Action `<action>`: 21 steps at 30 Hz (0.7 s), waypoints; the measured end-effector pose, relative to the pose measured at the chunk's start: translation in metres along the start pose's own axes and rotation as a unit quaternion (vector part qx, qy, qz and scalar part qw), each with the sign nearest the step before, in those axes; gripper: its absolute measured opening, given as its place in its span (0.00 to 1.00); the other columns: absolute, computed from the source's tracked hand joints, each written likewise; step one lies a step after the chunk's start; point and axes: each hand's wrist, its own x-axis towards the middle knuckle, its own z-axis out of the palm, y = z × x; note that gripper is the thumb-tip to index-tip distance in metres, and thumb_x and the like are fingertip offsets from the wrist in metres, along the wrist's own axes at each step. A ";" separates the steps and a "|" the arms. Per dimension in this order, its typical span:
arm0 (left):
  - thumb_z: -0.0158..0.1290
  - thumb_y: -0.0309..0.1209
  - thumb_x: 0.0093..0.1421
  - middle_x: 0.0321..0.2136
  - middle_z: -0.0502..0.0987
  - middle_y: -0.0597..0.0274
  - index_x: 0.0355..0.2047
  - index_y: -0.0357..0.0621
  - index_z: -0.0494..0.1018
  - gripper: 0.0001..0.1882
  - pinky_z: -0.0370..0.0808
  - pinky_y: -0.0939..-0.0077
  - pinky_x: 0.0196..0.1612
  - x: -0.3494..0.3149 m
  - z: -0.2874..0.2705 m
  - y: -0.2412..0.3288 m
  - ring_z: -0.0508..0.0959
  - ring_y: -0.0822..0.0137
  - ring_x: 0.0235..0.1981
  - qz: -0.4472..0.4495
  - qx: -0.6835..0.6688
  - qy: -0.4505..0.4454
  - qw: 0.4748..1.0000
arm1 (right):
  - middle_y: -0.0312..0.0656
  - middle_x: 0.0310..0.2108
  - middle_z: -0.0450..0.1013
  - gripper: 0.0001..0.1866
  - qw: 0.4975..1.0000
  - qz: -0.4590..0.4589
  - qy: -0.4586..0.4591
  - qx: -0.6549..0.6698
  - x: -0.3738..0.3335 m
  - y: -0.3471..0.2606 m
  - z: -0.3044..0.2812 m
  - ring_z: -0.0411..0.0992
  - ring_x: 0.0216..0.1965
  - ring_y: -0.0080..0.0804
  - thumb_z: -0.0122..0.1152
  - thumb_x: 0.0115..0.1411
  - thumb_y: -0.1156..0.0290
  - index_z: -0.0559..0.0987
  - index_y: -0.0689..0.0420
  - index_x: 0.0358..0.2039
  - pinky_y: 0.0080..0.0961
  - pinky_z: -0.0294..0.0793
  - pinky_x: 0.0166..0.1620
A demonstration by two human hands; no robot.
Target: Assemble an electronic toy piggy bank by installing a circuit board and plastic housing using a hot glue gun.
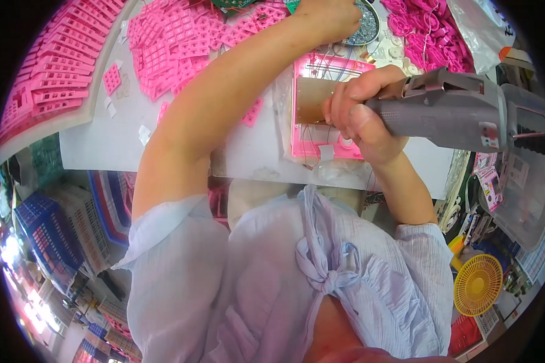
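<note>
My right hand (369,106) is wrapped round the front end of a grey power screwdriver (439,109), which lies nearly level and points left. Beneath its tip is a pink plastic casing (295,142) with a brown board (312,100) and thin wires in it. The driver's tip is hidden behind my fingers. My left hand (328,21) reaches across to a round dish of small metal screws (367,24). Its fingers are curled together at the dish's left edge; anything pinched in them is too small to make out.
Pink grid-like pieces (169,36) lie heaped at the back left, beside a tray of stacked pink parts (60,66). Bundled magenta cords (427,30) sit at the back right. A green circuit board (233,5) is at the far edge. A yellow basket (478,284) stands low right.
</note>
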 end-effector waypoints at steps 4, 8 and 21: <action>0.55 0.38 0.54 0.30 0.79 0.63 0.23 0.49 0.82 0.10 0.61 0.53 0.50 -0.001 -0.021 -0.003 0.74 0.60 0.41 -0.031 -0.051 0.025 0.998 | 0.37 0.20 0.63 0.11 0.997 0.020 -0.046 -0.055 -0.004 0.005 0.001 0.59 0.19 0.24 0.56 0.63 0.77 0.64 0.55 0.41 0.29 0.66 0.26; 0.56 0.38 0.54 0.28 0.78 0.62 0.22 0.50 0.81 0.10 0.63 0.55 0.49 -0.020 -0.082 0.001 0.75 0.61 0.39 -0.084 -0.091 0.124 0.985 | 0.38 0.23 0.65 0.12 0.986 -0.016 -0.100 -0.132 -0.008 0.012 -0.004 0.59 0.20 0.25 0.56 0.63 0.79 0.63 0.55 0.41 0.29 0.66 0.27; 0.65 0.32 0.50 0.25 0.79 0.72 0.28 0.54 0.81 0.05 0.60 0.56 0.50 -0.160 -0.124 0.070 0.76 0.67 0.34 -0.187 -0.322 0.004 0.928 | 0.39 0.20 0.67 0.12 0.984 -0.098 -0.068 0.135 0.024 -0.010 0.010 0.63 0.17 0.23 0.55 0.62 0.79 0.66 0.62 0.45 0.30 0.72 0.27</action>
